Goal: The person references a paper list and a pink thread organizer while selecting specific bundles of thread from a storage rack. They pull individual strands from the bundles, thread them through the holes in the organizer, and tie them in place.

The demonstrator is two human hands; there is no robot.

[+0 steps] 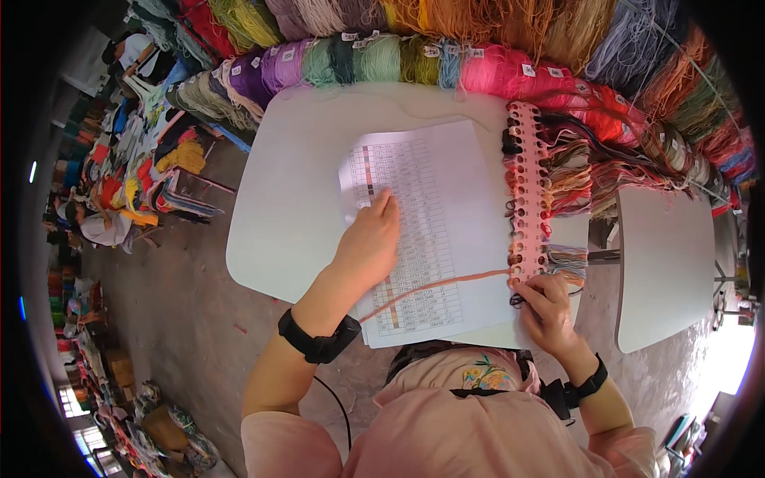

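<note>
A printed chart sheet [464,183] with rows and small colour swatches lies on the white table. My left hand [369,239] rests on it, index finger stretched toward the swatch column, holding nothing. On the right lies a long pink thread card [526,179] with holes down both edges and floss tied through them. At its near end my right hand [548,312] is closed, thumb and fingers pinching the card's lower end. A salmon-coloured strand of thread [434,284] runs from there leftward across the sheet. Exactly what lies under the right fingertips is partly hidden.
Thick hanks of coloured yarn [279,68] line the table's far edge. Loose floss bundles [570,187] hang off the card's right side. A second white table [668,271] stands at right. People and more yarn piles [187,155] are at far left.
</note>
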